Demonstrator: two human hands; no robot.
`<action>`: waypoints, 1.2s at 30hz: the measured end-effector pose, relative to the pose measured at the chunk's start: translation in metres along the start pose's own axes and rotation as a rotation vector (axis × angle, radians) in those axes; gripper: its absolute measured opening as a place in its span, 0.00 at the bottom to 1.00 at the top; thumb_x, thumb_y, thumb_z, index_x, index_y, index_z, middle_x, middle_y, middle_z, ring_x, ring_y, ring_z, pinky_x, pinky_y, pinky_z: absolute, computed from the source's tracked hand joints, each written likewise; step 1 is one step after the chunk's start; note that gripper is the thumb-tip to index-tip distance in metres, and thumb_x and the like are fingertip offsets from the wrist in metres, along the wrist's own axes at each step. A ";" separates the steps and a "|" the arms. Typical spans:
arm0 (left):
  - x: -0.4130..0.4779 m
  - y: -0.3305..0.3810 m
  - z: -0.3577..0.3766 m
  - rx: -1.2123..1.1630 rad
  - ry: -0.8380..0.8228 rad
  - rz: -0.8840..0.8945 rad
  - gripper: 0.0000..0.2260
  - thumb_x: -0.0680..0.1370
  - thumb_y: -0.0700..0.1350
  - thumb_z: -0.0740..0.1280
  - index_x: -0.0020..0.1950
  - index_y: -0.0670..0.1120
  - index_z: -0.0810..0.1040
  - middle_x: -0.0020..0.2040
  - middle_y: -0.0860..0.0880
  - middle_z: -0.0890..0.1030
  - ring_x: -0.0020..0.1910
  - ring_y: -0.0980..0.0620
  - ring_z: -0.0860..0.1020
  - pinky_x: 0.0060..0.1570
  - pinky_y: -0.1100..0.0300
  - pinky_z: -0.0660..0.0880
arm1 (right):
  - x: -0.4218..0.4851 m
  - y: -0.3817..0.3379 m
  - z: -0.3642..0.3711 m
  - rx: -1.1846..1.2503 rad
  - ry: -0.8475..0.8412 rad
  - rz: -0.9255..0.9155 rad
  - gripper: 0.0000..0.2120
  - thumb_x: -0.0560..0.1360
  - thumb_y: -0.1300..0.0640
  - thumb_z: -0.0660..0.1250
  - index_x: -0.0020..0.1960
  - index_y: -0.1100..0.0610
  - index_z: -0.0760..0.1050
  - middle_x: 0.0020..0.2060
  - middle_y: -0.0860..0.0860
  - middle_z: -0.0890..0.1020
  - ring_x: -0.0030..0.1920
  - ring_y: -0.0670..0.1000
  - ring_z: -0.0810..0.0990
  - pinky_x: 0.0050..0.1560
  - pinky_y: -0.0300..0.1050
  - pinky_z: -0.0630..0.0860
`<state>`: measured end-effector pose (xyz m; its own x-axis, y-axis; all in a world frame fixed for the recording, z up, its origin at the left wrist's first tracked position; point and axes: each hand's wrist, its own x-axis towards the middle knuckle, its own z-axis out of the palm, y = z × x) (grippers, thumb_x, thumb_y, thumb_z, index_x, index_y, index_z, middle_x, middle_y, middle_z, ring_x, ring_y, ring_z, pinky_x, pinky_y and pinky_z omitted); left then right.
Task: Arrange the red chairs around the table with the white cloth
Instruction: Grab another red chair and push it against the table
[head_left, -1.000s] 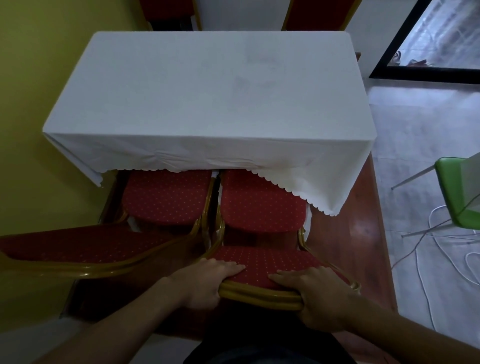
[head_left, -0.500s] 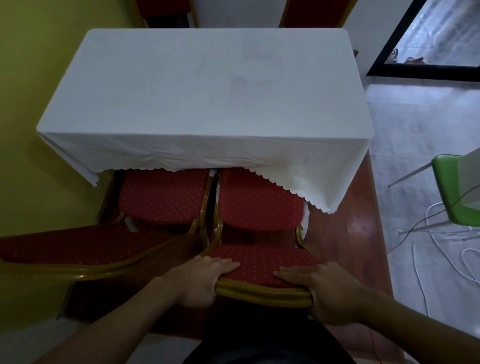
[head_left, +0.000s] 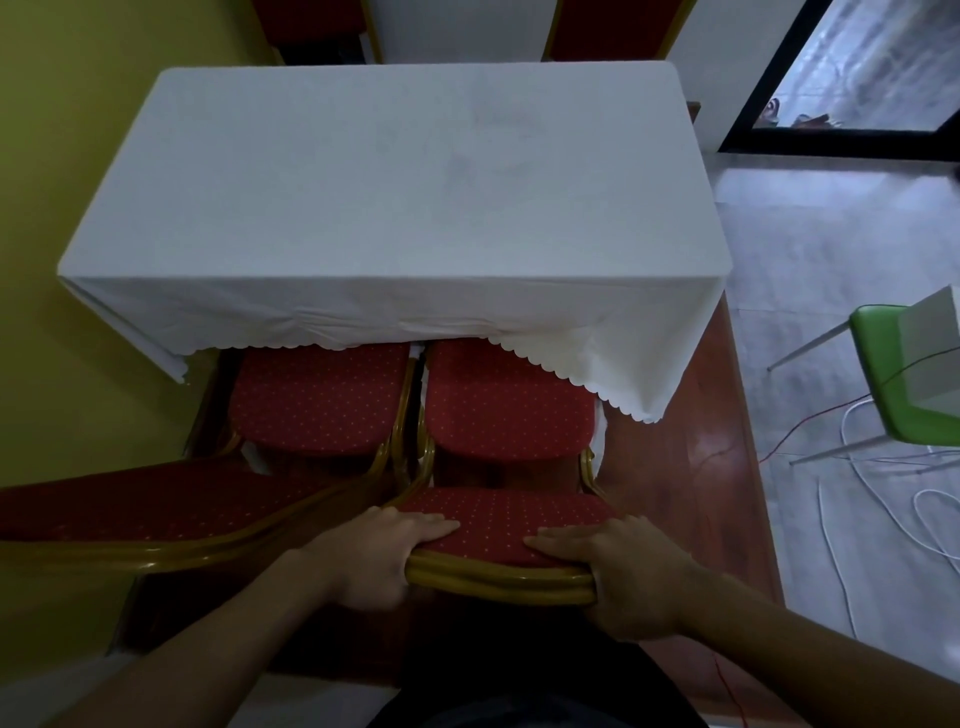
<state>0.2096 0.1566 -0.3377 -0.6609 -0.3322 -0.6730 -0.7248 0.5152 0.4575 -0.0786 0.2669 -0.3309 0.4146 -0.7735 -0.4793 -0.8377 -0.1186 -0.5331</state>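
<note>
White-clothed worktop (head_left: 389, 197) ahead of left grip (head_left: 374, 561) and right grip (head_left: 628, 577), both clasping gold-framed, dotted red fabric chair (head_left: 498, 525).

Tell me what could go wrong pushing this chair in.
The white cloth hangs over the seat of the held chair and may snag and drag. The left hand grips the backrest close beside the neighbouring chair; its frame might pinch the fingers.

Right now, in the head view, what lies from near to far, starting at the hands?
left hand and right hand → chair back they grip → its red seat → white cloth → far red chair
</note>
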 end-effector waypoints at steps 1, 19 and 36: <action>0.000 0.001 -0.001 0.001 0.002 0.003 0.32 0.79 0.55 0.64 0.81 0.57 0.54 0.80 0.54 0.59 0.77 0.56 0.58 0.76 0.50 0.51 | 0.000 0.000 -0.001 0.000 -0.002 -0.002 0.33 0.74 0.42 0.64 0.78 0.38 0.61 0.76 0.40 0.67 0.73 0.43 0.70 0.68 0.34 0.62; 0.004 0.003 -0.001 -0.004 0.014 0.013 0.33 0.78 0.51 0.65 0.81 0.54 0.55 0.79 0.53 0.60 0.76 0.55 0.60 0.74 0.58 0.54 | 0.002 0.009 0.002 0.029 0.007 -0.031 0.34 0.71 0.39 0.61 0.77 0.40 0.64 0.74 0.40 0.70 0.71 0.41 0.71 0.68 0.33 0.64; 0.002 0.006 -0.001 0.007 0.007 -0.003 0.33 0.78 0.51 0.65 0.81 0.54 0.55 0.80 0.53 0.59 0.77 0.54 0.59 0.75 0.54 0.50 | 0.003 0.007 0.004 0.009 0.022 -0.035 0.33 0.72 0.39 0.61 0.77 0.38 0.62 0.75 0.38 0.68 0.71 0.41 0.71 0.71 0.41 0.69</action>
<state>0.2040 0.1579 -0.3357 -0.6596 -0.3392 -0.6707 -0.7257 0.5195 0.4511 -0.0814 0.2664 -0.3393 0.4357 -0.7825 -0.4447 -0.8195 -0.1405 -0.5556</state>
